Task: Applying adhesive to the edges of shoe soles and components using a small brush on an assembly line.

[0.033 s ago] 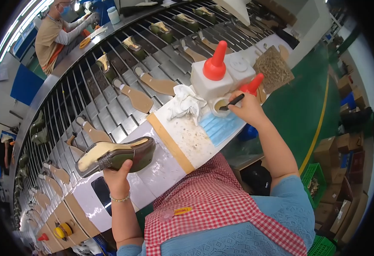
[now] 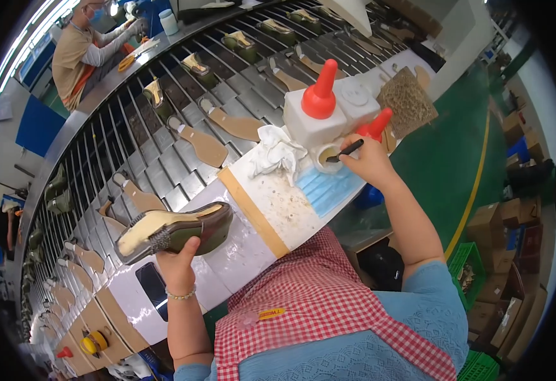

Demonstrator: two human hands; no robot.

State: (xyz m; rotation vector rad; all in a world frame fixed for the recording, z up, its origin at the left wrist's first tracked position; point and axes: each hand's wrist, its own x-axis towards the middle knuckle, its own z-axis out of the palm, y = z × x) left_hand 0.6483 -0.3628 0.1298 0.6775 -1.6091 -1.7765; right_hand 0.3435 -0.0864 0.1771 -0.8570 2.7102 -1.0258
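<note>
My left hand (image 2: 178, 261) is wrapped round an olive-brown shoe upper (image 2: 209, 236), pulled over a last with its pale underside turned up. It is held above the white work surface. In my right hand (image 2: 368, 157) is a black-handled brush (image 2: 350, 150), pinched near its upper end and tilted. Its lower end dips into the mouth of a small white jar (image 2: 321, 153), which has pale yellowish stuff inside. The brush tip is hidden there. Behind the jar stands a white bottle (image 2: 313, 124) with a red cone nozzle; another red nozzle (image 2: 377, 124) shows beside my right hand.
A crumpled white cloth (image 2: 276, 155) and a blue face mask (image 2: 330, 190) lie near the jar. Beyond runs a slatted conveyor (image 2: 179, 166) with insoles (image 2: 203, 145) and several lasted shoes (image 2: 240, 44). A phone (image 2: 152, 286) lies beside my left wrist. Across the line sits another person (image 2: 74, 60).
The shoe and my left hand have shifted very slightly to the right. My right hand and the brush are almost where they were, at the jar.
</note>
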